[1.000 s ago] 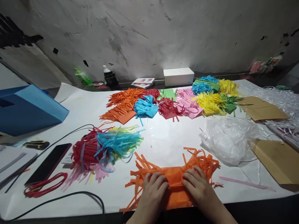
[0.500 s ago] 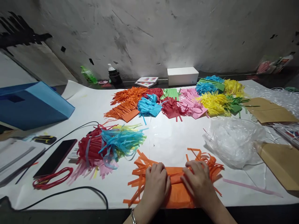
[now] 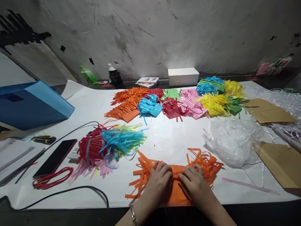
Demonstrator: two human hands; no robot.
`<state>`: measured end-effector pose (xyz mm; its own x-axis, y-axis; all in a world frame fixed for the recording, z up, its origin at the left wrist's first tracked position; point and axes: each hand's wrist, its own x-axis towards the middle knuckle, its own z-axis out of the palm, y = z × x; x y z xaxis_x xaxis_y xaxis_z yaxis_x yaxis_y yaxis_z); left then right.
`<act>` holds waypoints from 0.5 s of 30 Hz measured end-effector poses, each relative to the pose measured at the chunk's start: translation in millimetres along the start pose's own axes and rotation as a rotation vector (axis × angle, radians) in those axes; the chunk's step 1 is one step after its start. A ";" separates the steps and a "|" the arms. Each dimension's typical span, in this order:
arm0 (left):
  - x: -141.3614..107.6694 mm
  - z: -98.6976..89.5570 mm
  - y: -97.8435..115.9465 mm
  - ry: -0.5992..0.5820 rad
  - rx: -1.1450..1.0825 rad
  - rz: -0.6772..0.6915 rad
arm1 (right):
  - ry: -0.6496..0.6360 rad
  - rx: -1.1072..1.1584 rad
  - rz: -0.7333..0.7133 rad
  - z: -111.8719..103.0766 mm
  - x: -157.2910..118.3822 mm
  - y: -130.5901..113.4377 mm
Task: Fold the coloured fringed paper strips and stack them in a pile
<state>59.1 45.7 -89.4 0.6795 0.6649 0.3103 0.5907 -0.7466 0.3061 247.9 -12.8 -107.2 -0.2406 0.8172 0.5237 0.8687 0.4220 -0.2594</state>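
An orange fringed paper (image 3: 179, 188) lies at the table's front edge, its cut strips spreading out at both ends. My left hand (image 3: 160, 179) presses on its left part, fingers curled over a narrow fold across the middle. From the right, my right hand (image 3: 193, 179) grips the same fold with its fingers bent. Both thumbs and the paper under the palms are mostly hidden. Left of my hands lies a bundle of red, blue, yellow and pink fringed paper (image 3: 92, 146). A loose pink strip (image 3: 249, 185) rests to the right.
Several coloured fringed paper bunches (image 3: 174, 108) line the back. To the right are a clear plastic bag (image 3: 235, 142) and brown envelopes (image 3: 279, 160). Leftward lie a phone (image 3: 56, 157), a red cord (image 3: 53, 178), a black cable (image 3: 77, 188), a cutter (image 3: 44, 139) and a blue box (image 3: 50, 105).
My right hand has shifted slightly left along the fold, closer to my left hand. The fringe at the right end has moved a little left. The camera view has shifted slightly.
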 end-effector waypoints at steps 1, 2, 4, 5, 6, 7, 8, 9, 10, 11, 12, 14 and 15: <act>0.6 -0.5 0.0 -0.007 -0.021 -0.004 | 0.010 -0.023 -0.002 2.4 -0.5 0.0; 0.7 -1.0 -0.1 -0.016 -0.037 -0.002 | 0.022 -0.035 -0.001 4.8 -1.1 0.1; -0.9 -1.1 -1.4 -0.029 -0.045 0.013 | 0.025 -0.037 -0.003 8.0 -2.1 0.9; -2.5 -0.6 -2.6 -0.025 -0.037 0.020 | 0.020 -0.035 -0.005 8.4 -2.6 1.6; -4.4 0.4 -3.9 -0.009 -0.025 0.019 | 0.013 -0.032 -0.005 7.9 -3.1 2.6; -6.4 1.4 -5.3 0.010 -0.014 0.009 | 0.009 -0.033 0.000 6.6 -3.5 3.9; -8.1 2.3 -6.5 0.027 -0.007 -0.005 | 0.012 -0.032 0.015 5.0 -4.0 5.5; -9.4 2.8 -7.2 0.039 -0.001 -0.022 | 0.017 -0.023 0.038 3.3 -4.4 7.1; -10.1 2.6 -7.3 0.043 0.004 -0.042 | 0.021 -0.006 0.070 1.8 -4.6 8.6; -9.9 1.8 -6.6 0.041 0.010 -0.065 | 0.022 0.015 0.107 0.8 -4.6 9.9; -8.9 0.3 -5.3 0.026 0.015 -0.088 | 0.018 0.037 0.143 0.2 -4.3 10.7; -4.3 -4.2 -0.9 -0.034 0.031 -0.143 | 0.004 0.058 0.201 0.4 -2.4 10.8; -1.3 -6.6 1.6 -0.068 0.045 -0.175 | 0.003 0.050 0.222 0.9 -0.9 10.1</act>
<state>56.4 43.9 -83.4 0.5918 0.7825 0.1936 0.7204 -0.6212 0.3085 256.5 -8.9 -111.1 -0.0446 0.8912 0.4515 0.8775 0.2510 -0.4087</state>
